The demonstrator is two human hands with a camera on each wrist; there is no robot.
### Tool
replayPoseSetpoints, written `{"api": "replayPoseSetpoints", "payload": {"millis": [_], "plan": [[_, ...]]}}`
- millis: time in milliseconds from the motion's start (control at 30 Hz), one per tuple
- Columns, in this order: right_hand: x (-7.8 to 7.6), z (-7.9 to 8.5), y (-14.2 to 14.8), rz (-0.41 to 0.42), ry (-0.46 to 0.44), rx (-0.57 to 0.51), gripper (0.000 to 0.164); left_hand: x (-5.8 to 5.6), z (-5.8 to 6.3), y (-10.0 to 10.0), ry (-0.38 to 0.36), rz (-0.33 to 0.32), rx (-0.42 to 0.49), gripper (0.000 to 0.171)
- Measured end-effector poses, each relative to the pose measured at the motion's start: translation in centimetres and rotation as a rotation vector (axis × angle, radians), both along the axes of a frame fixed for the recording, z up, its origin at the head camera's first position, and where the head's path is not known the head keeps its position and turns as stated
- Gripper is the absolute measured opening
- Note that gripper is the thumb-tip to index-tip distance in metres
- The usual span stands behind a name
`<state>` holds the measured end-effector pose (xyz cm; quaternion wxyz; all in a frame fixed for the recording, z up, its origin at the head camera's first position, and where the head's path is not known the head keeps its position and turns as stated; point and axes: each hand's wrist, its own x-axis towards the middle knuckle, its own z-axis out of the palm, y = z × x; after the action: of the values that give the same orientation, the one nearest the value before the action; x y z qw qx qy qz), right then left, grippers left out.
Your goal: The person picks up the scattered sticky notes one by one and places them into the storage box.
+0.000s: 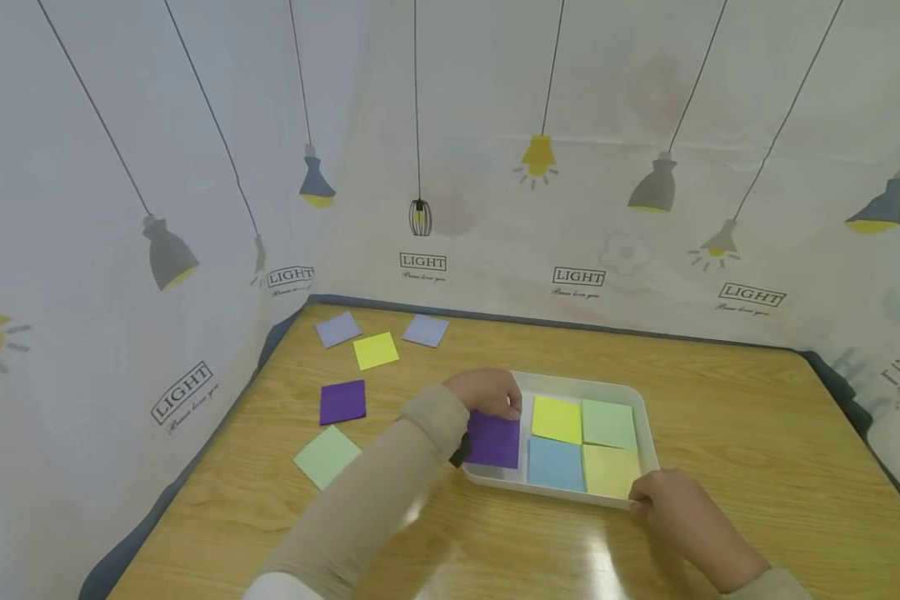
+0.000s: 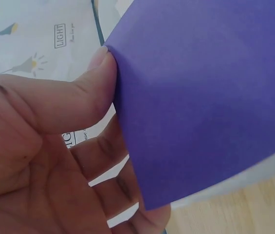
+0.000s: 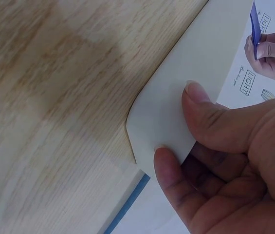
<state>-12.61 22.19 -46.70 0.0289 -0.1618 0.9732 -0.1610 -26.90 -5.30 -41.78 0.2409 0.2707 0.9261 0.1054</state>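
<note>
A purple square sticky note [image 1: 493,440] is pinched between the thumb and fingers of my left hand [image 1: 486,393], over the left end of a white tray [image 1: 570,385]. The same purple note [image 2: 200,102] fills much of the left wrist view, its edge between thumb and fingers. My right hand [image 1: 671,504] grips the tray's near right corner; its thumb and a finger lie against the white wall [image 3: 161,107] in the right wrist view. Inside the tray lie a yellow note [image 1: 557,419], a green note [image 1: 608,423], a blue note [image 1: 556,464] and a pale yellow note [image 1: 610,471].
Left of the tray, on the wooden table [image 1: 757,433], lie two lilac notes [image 1: 338,330], a yellow note [image 1: 376,351], another purple note [image 1: 342,402] and a pale green note [image 1: 326,457]. A white curtain [image 1: 480,108] printed with lamps surrounds the table's back and sides.
</note>
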Motion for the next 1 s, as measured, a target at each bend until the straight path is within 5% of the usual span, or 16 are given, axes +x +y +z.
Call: {"api": "replayPoseSetpoints", "payload": {"millis": [400, 1000], "plan": [[0.0, 0.0, 0.1, 0.012, 0.023, 0.004, 0.017, -0.4, -1.8, 1.3, 0.031, -0.084, -0.066, 0.017], [0.0, 0.0, 0.1, 0.019, 0.028, 0.001, 0.019, 0.3, -3.1, 2.2, 0.028, -0.063, -0.104, 0.013]]}}
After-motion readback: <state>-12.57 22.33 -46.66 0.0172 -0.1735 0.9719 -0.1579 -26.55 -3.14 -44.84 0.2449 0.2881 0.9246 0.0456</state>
